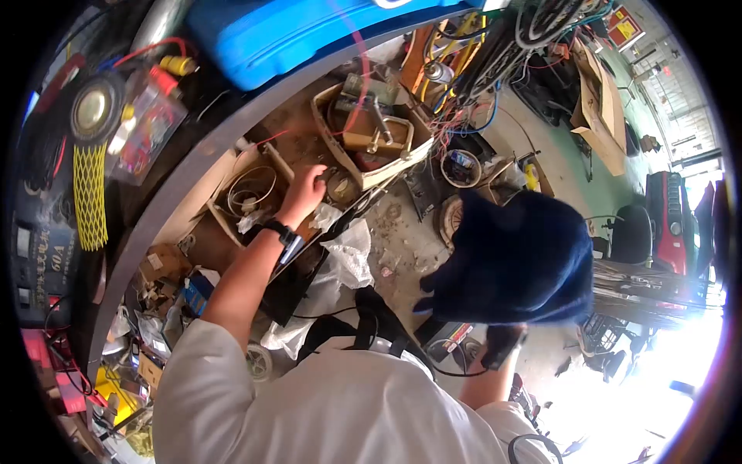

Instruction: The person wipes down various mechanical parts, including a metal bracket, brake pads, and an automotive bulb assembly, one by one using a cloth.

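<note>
Littered floor (396, 267) is surrounding the open box (397, 165); beside it the left hand (308, 188) is curling, its hold unclear; to its right, dark blue cloth (514, 259) is obscuring the right hand's (504, 340) grip.

The wearer's upper garment: a plain white shirt (348, 410), softly creased, with short, loose sleeves, the left sleeve (202, 371) ending above the elbow. Left wrist: a black band carrying a watch-like device (291, 247) with a smooth, greyish face. The left hand (308, 189) is bare. Right wrist: a dark, blurred form — whether band or shadow cannot be told. A black cable (533, 441) loops across the right sleeve (502, 421) — its ends are unseen.
</note>
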Demonstrator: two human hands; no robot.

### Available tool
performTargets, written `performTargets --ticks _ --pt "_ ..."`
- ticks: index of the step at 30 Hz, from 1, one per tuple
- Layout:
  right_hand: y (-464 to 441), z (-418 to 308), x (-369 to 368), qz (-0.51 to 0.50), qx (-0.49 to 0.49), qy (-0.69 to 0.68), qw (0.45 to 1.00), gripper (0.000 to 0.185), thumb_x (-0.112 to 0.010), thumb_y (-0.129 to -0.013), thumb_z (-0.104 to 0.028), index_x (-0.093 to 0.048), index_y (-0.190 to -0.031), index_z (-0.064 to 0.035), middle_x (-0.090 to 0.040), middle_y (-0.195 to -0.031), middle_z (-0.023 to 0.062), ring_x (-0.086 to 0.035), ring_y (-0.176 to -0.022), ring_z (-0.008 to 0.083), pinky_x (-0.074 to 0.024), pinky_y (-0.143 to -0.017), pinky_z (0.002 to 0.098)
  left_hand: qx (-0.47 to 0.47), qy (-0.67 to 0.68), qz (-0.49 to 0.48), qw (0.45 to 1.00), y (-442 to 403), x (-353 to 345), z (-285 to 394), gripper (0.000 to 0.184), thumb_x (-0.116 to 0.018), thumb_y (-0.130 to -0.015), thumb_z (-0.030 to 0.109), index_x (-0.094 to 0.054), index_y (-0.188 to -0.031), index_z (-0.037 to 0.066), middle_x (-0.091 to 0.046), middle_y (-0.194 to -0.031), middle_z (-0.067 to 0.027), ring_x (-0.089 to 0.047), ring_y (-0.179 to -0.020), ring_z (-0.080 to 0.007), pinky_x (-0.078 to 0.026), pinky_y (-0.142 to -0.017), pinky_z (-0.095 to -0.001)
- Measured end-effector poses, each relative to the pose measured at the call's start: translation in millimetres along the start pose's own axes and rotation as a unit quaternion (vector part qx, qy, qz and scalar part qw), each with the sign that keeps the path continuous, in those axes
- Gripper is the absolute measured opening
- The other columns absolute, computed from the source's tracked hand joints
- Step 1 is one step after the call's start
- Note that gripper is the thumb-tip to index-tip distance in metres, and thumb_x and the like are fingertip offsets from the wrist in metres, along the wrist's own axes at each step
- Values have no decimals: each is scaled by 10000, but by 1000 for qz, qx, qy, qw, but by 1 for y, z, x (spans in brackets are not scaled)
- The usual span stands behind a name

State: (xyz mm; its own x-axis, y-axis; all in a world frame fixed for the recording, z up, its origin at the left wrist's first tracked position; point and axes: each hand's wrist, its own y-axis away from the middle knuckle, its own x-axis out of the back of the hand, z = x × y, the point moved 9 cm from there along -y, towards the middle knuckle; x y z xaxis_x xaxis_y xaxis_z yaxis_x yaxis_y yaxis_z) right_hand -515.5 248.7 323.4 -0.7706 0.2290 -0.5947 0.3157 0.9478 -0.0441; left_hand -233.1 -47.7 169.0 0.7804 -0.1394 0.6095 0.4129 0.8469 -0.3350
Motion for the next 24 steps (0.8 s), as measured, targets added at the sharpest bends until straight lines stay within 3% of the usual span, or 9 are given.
performTargets --ticks 5,7,8,10,11,14,21,22,24 --pt "-8 46 43 67 -55 -76 993 690 -668 -790 -120 -331 -1382 -9 -448 -1350 134 -458 -1216 270 -381 -1021 404 136 101 -36 985 -69 -89 17 297 -634 -813 217 -581 -1010 1 -642 -858 -163 -620 -853 -332 -488 -737 -379" --pt "-7 58 56 80 -70 -95 990 689 -664 -796 -133 -327 -1385 -13 -445 -1353 131 -457 -1217 267 -381 -1021 403 243 114 -80 960 -89 -151 -40 391 -635 -817 352 -615 -957 -12 -658 -792 -170 -643 -751 -283 -500 -653 -353" --pt "-6 62 62 84 -76 -101 988 688 -662 -799 -139 -325 -1386 -15 -444 -1354 129 -456 -1218 266 -381 -1021 402 374 219 -178 883 -86 -174 -39 426 -625 -834 371 -619 -961 -37 -663 -848 -179 -646 -725 -238 -516 -624 -318" --pt "-6 66 70 89 -88 -111 986 688 -659 -805 -152 -321 -1389 -19 -441 -1357 125 -455 -1220 264 -381 -1021 401 488 305 -141 806 -85 -195 -39 457 -600 -872 410 -563 -1046 -11 -651 -921 -145 -640 -790 -229 -532 -680 -309" --pt "-8 69 74 90 -92 -114 985 687 -657 -808 -158 -319 -1390 -21 -440 -1358 123 -454 -1221 262 -381 -1021 401 495 368 -126 777 -91 -209 -44 396 -586 -893 368 -535 -1050 8 -610 -1048 -174 -631 -876 -222 -543 -724 -319" --pt "-18 75 76 85 -105 -125 983 687 -652 -817 -177 -314 -1395 -27 -436 -1363 117 -452 -1224 259 -381 -1021 400 566 453 1 689 -97 -221 -46 188 -506 -949 229 -528 -958 42 -581 -846 -73 -582 -770 -167 -516 -703 -323" --pt "-79 81 41 14 -136 -142 980 686 -640 -838 -222 -300 -1405 -41 -427 -1373 104 -448 -1230 250 -381 -1021 396 472 694 -34 542 -81 -177 -14 197 -434 -972 200 -506 -908 29 -521 -744 -28 -509 -663 -128 -447 -643 -275" --pt "-89 86 32 -1 -141 -148 979 686 -638 -841 -228 -298 -1407 -43 -426 -1374 102 -447 -1231 248 -382 -1021 396 482 605 -52 631 -70 -163 -16 243 -408 -983 203 -516 -857 26 -524 -730 -27 -506 -649 -129 -447 -643 -268" --pt "-112 99 12 -37 -157 -161 974 686 -634 -847 -241 -294 -1410 -47 -423 -1377 98 -446 -1232 246 -382 -1021 395 150 270 -161 937 -62 -101 43 334 -385 -996 255 -529 -777 48 -512 -718 -16 -497 -640 -107 -448 -606 -243"
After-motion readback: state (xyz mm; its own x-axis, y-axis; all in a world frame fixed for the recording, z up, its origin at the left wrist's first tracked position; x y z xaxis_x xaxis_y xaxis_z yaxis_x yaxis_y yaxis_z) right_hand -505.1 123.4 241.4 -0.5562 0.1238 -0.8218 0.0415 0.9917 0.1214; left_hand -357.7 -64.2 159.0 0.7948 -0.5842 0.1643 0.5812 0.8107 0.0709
